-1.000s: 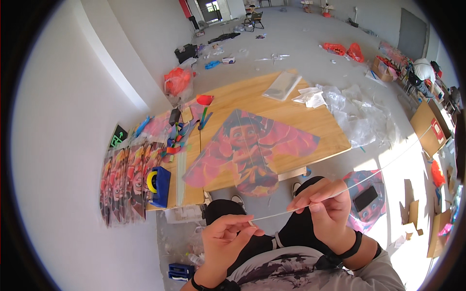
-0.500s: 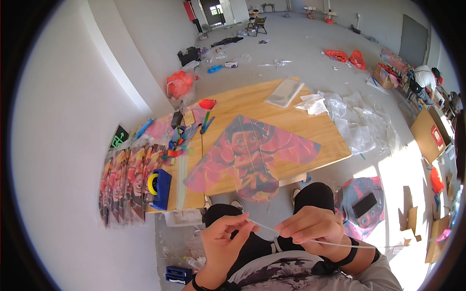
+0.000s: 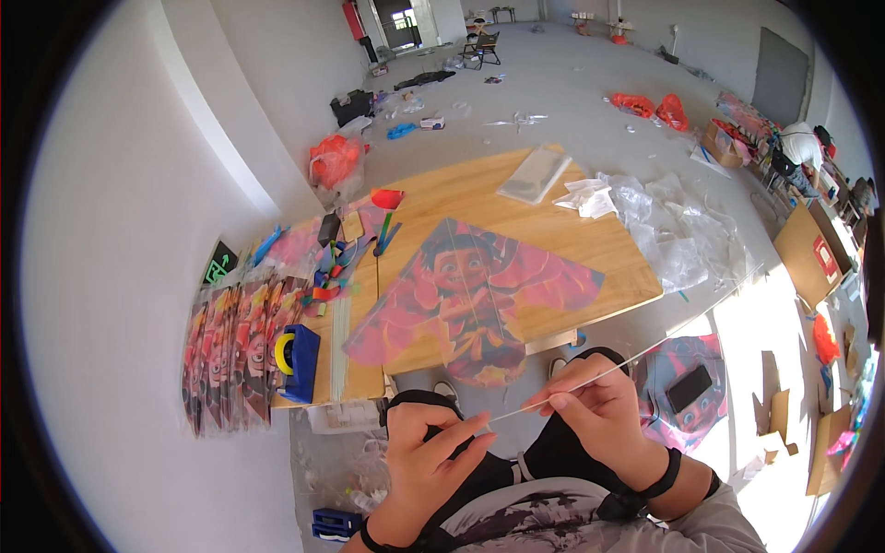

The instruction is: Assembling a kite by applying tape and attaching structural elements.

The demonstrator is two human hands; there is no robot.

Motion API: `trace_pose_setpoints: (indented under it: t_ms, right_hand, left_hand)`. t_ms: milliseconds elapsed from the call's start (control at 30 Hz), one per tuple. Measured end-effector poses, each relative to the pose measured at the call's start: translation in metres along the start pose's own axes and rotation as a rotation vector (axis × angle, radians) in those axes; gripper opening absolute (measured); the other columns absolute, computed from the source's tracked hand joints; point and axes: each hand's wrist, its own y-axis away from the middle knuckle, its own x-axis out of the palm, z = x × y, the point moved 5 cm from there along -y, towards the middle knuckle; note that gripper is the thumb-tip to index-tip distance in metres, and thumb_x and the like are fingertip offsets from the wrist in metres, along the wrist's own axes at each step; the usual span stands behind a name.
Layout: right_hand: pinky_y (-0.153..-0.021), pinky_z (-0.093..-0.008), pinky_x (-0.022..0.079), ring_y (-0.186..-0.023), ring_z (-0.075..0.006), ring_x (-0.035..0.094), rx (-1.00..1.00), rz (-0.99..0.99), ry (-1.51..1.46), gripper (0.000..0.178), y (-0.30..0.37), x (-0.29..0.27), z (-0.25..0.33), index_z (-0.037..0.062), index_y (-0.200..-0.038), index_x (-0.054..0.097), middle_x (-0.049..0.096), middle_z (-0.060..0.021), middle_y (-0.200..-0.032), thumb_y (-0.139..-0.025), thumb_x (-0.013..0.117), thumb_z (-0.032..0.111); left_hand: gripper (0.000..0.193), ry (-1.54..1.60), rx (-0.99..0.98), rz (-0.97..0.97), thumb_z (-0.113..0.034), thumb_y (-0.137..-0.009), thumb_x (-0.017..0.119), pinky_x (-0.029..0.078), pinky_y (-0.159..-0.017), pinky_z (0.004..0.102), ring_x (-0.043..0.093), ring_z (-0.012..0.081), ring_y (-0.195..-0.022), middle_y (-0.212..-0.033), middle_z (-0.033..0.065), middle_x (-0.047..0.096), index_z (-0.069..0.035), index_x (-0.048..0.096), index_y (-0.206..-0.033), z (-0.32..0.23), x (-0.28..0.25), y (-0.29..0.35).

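A thin pale rod (image 3: pixel 636 358) slants up to the right across my lap. Its near end sits between the thumb and fingertips of my left hand (image 3: pixel 426 452). My right hand (image 3: pixel 604 419) pinches the rod a little farther along, and the long free part reaches past it toward the sunlit floor. Beyond my hands, a printed kite (image 3: pixel 475 295) with a cartoon figure lies spread on the wooden table (image 3: pixel 608 249), its lower tip over the near edge. Fine light lines run down its middle.
On the table's left are a blue tape dispenser (image 3: pixel 297 364), a bundle of pale rods (image 3: pixel 340 336), coloured ribbons (image 3: pixel 324 276) and stacked printed sheets (image 3: pixel 230 350). Clear plastic bags (image 3: pixel 678 230) hang at the right. A phone (image 3: pixel 689 389) rests on another printed piece. Someone (image 3: pixel 800 152) bends at the far right.
The rod has swung from sloping down rightward to pointing up and away. My right hand has turned, its fingers now upward along the rod; my left hand stays near the end.
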Motion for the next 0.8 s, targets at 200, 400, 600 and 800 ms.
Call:
trace_pose_setpoints:
  t_ms: [200, 400, 600, 800]
  right_hand:
    - [-0.083, -0.0275, 0.051, -0.09, -0.0112, 0.063, 0.164, 0.038, 0.06, 0.007, -0.011, 0.002, -0.038, 0.0032, -0.101, 0.062, 0.064, -0.0044, -0.102, -0.096, 0.068, 0.005]
    - [-0.07, -0.0248, 0.048, -0.081, -0.0081, 0.06, 0.362, -0.102, -0.08, 0.004, -0.029, -0.02, -0.095, 0.0056, -0.097, 0.064, 0.065, -0.0016, -0.092, -0.097, 0.067, 0.006]
    - [-0.067, -0.0209, 0.046, -0.077, -0.006, 0.057, 0.416, -0.15, -0.063, 0.014, -0.064, -0.048, -0.152, 0.0076, -0.107, 0.062, 0.064, 0.0015, -0.088, -0.097, 0.069, 0.015]
    - [-0.068, -0.022, 0.047, -0.078, -0.0078, 0.057, 0.63, -0.379, -0.207, 0.015, -0.084, -0.087, -0.215, 0.0082, -0.115, 0.06, 0.062, -0.0001, -0.091, -0.102, 0.059, 0.016]
  left_hand:
    - [0.035, -0.148, 0.268, 0.106, -0.008, -0.068, 0.089, 0.043, -0.061, 0.0294, 0.058, 0.0154, -0.075, -0.088, 0.0031, 0.059, -0.01, 0.079, -0.101, 0.003, 0.008, -0.03]
    - [0.025, 0.114, -0.02, 0.382, -0.009, -0.075, 0.084, 0.052, -0.065, 0.0324, 0.065, 0.0204, -0.075, -0.091, 0.0044, 0.06, -0.007, 0.076, -0.099, 0.043, 0.043, -0.064]
    - [0.013, -0.11, 0.226, 0.499, -0.013, -0.088, 0.076, 0.053, -0.065, 0.0314, 0.067, 0.0196, -0.077, -0.094, 0.0072, 0.061, -0.005, 0.072, -0.098, 0.087, 0.099, -0.089]
    - [0.018, 0.189, -0.126, 0.469, -0.011, -0.088, 0.075, 0.052, -0.067, 0.0305, 0.066, 0.0204, -0.078, -0.095, 0.0101, 0.063, -0.002, 0.072, -0.103, 0.194, 0.185, -0.124]
